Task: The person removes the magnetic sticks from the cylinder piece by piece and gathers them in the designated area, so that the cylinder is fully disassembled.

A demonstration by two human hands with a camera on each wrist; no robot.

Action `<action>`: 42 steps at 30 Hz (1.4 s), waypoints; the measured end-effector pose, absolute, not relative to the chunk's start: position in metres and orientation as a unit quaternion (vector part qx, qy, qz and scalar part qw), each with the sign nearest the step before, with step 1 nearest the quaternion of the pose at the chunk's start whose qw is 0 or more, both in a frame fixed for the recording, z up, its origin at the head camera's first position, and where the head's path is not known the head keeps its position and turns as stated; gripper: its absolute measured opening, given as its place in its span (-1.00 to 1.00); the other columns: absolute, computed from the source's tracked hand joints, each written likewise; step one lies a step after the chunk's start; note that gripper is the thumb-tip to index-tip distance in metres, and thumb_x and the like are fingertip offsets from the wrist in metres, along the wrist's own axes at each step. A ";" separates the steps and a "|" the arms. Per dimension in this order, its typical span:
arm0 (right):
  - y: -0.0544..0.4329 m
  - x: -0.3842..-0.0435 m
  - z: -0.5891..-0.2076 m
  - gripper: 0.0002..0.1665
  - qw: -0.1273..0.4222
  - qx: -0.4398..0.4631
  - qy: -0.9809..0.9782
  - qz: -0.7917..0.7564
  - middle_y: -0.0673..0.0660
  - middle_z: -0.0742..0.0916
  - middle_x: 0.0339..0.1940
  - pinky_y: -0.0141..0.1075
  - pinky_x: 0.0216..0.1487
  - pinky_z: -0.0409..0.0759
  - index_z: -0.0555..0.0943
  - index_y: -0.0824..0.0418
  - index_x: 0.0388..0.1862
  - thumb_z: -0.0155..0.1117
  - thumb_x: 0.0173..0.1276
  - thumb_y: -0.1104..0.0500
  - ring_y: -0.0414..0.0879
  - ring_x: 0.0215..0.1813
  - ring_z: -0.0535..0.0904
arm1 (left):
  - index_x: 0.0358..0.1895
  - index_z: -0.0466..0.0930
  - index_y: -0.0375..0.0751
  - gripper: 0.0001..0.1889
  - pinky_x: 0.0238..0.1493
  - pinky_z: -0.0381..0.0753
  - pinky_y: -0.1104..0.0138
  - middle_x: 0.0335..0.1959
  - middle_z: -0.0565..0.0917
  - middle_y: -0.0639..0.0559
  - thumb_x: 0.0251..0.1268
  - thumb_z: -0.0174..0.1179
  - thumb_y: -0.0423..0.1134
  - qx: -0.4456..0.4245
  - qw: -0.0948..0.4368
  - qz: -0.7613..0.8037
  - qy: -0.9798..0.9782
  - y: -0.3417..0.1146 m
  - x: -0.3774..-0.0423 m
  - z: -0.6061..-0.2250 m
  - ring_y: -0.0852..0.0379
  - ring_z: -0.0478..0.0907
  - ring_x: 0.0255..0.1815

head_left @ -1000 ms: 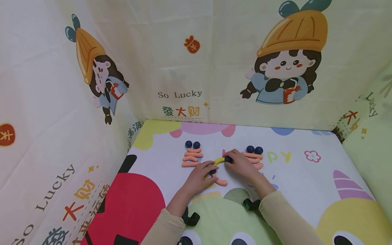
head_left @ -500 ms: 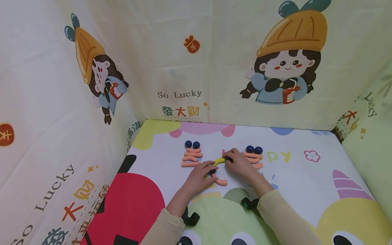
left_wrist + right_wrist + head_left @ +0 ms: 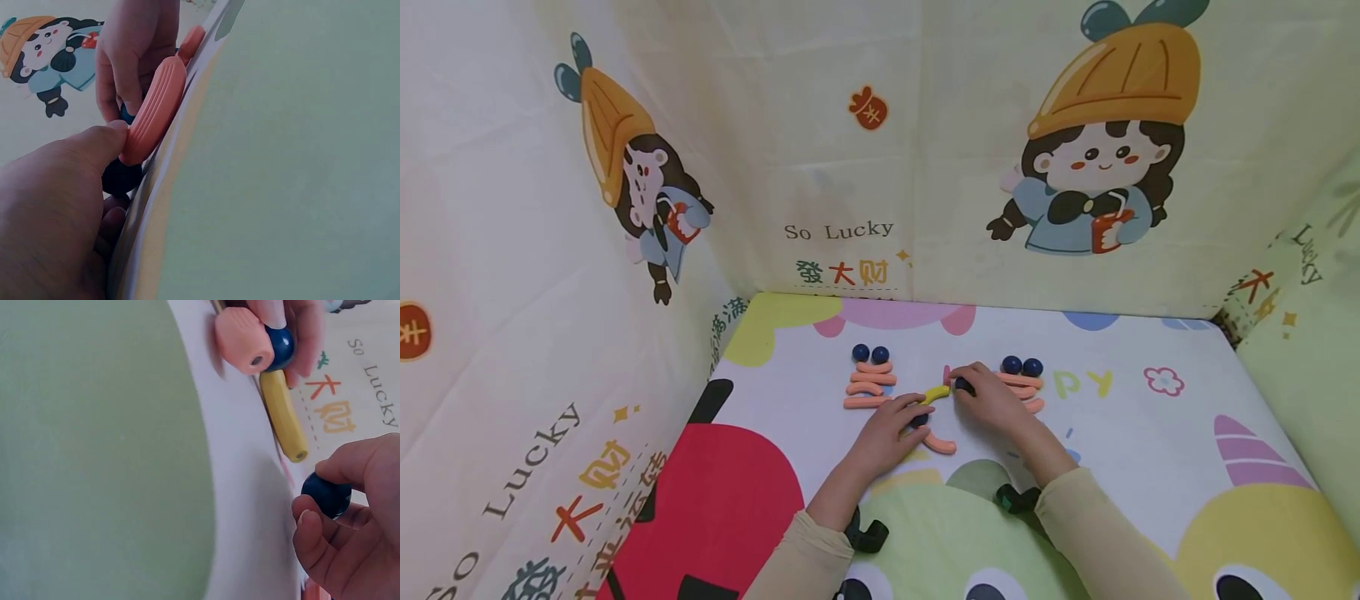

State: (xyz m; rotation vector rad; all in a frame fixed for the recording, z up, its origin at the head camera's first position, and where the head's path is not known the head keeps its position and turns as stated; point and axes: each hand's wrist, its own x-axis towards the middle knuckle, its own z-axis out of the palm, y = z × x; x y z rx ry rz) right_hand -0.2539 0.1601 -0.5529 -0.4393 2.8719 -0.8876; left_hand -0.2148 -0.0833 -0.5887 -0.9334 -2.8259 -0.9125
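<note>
In the head view, my left hand (image 3: 886, 437) pinches a dark blue ball (image 3: 282, 350), its thumb close against the ridged, curved salmon magnetic stick (image 3: 155, 111) joined there. A curved yellow magnetic stick (image 3: 936, 394) runs from the same ball toward my right hand (image 3: 992, 404). Between right thumb and fingers sits another dark blue ball (image 3: 326, 494); in the right wrist view a small gap parts it from the yellow stick's dark-centred end. The left fingertips are partly hidden behind the ball.
Left of the hands lie several salmon sticks (image 3: 867, 388) under two dark blue balls (image 3: 870, 354). A similar group of salmon sticks (image 3: 1021, 383) with two balls (image 3: 1022, 367) lies beyond the right hand. A printed cloth (image 3: 970, 192) walls the patterned mat (image 3: 1135, 425).
The ball in my right hand has come away from the yellow stick's end and moved slightly right. My left hand stays nearly in place with its ball and sticks.
</note>
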 end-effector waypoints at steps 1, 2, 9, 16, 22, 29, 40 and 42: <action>0.161 -0.254 -0.552 -0.63 0.049 -0.145 0.944 -0.292 0.17 0.58 0.19 0.09 0.26 0.49 0.55 0.04 0.24 0.12 0.50 0.10 0.11 0.22 0.54 | 0.36 0.47 0.15 -0.57 0.35 0.44 0.11 0.41 0.43 0.07 0.49 0.08 0.03 -0.299 0.015 -0.295 -0.907 -0.084 -0.215 -0.589 0.04 0.41 0.39; 0.163 -0.254 -0.552 -0.61 0.045 -0.145 0.944 -0.292 0.17 0.58 0.20 0.09 0.26 0.49 0.54 0.04 0.26 0.12 0.50 0.10 0.11 0.23 0.54 | 0.37 0.46 0.14 -0.56 0.35 0.44 0.11 0.41 0.43 0.07 0.49 0.08 0.02 -0.298 0.016 -0.297 -0.907 -0.084 -0.215 -0.589 0.04 0.41 0.39; 0.177 -0.252 -0.540 -0.56 0.037 -0.131 0.943 -0.304 0.20 0.55 0.26 0.10 0.28 0.49 0.50 0.09 0.32 0.14 0.49 0.14 0.14 0.30 0.48 | 0.34 0.45 0.06 -0.58 0.32 0.47 0.13 0.36 0.41 0.04 0.50 0.08 0.00 -0.277 0.010 -0.324 -0.904 -0.085 -0.214 -0.589 0.06 0.42 0.36; 0.209 -0.251 -0.523 -0.43 0.057 -0.087 0.943 -0.315 0.28 0.47 0.38 0.20 0.33 0.41 0.38 0.13 0.42 0.19 0.47 0.09 0.26 0.38 0.39 | 0.33 0.46 0.14 -0.60 0.23 0.51 0.13 0.27 0.43 0.04 0.52 0.02 0.04 -0.241 -0.016 -0.334 -0.911 -0.085 -0.213 -0.587 0.08 0.48 0.23; 0.243 -0.250 -0.519 -0.39 0.063 -0.035 0.942 -0.329 0.33 0.42 0.43 0.22 0.25 0.47 0.33 0.14 0.46 0.16 0.50 0.02 0.30 0.34 0.40 | 0.31 0.47 0.16 -0.62 0.21 0.52 0.15 0.21 0.47 0.06 0.54 -0.02 0.05 -0.238 -0.018 -0.319 -0.917 -0.085 -0.213 -0.586 0.10 0.50 0.18; 0.278 -0.249 -0.528 -0.42 0.004 -0.019 0.956 -0.293 0.34 0.53 0.26 -0.15 -0.21 0.51 0.40 0.22 0.38 0.19 0.45 0.06 0.13 -0.09 0.53 | 0.31 0.47 0.14 -0.62 0.23 0.51 0.14 0.23 0.47 0.09 0.55 -0.03 0.05 -0.239 -0.015 -0.323 -0.916 -0.085 -0.214 -0.588 0.11 0.49 0.20; 0.300 -0.259 -0.545 -0.44 0.017 -0.021 0.958 -0.285 0.43 0.53 0.27 0.11 -0.01 0.55 0.43 0.31 0.33 0.23 0.43 0.11 0.23 0.00 0.56 | 0.32 0.46 0.13 -0.63 0.25 0.51 0.14 0.29 0.47 0.10 0.56 -0.03 0.00 -0.261 -0.009 -0.324 -0.909 -0.085 -0.214 -0.589 0.09 0.49 0.26; 0.301 -0.260 -0.547 -0.44 0.024 -0.020 0.959 -0.283 0.43 0.53 0.27 0.10 -0.01 0.55 0.43 0.31 0.34 0.22 0.44 0.11 0.22 -0.01 0.56 | 0.33 0.45 0.15 -0.63 0.26 0.51 0.15 0.30 0.48 0.11 0.57 -0.04 -0.01 -0.266 -0.006 -0.323 -0.908 -0.085 -0.215 -0.590 0.09 0.49 0.28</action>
